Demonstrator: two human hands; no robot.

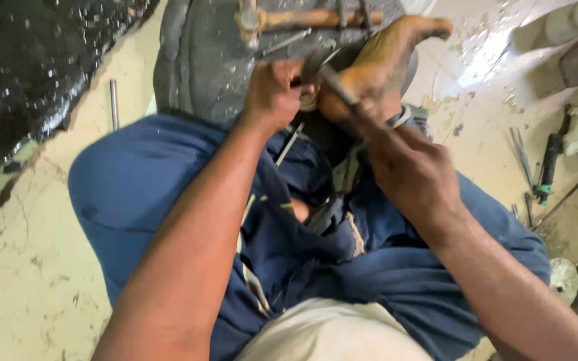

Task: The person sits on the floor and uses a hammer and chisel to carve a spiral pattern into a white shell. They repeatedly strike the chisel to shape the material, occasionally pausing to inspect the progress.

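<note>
I sit on the floor in blue trousers. My left hand [272, 93] is closed around a small metal part [308, 100] held against my bare foot [376, 67]. My right hand [413, 170] grips a dark thin tool [336, 87] whose tip points at that metal part. The part itself is mostly hidden by fingers and motion blur. Beyond the hands lies a grey rubber tyre [202, 60] with a wooden-handled hammer [302, 19] resting on it.
A wet black rubber sheet [28, 73] fills the upper left. A metal rod [113, 103] lies on the pale stained floor [28, 267]. To the right are a green-handled screwdriver [546, 167], thin metal rods [522, 157] and a round metal disc [563, 279].
</note>
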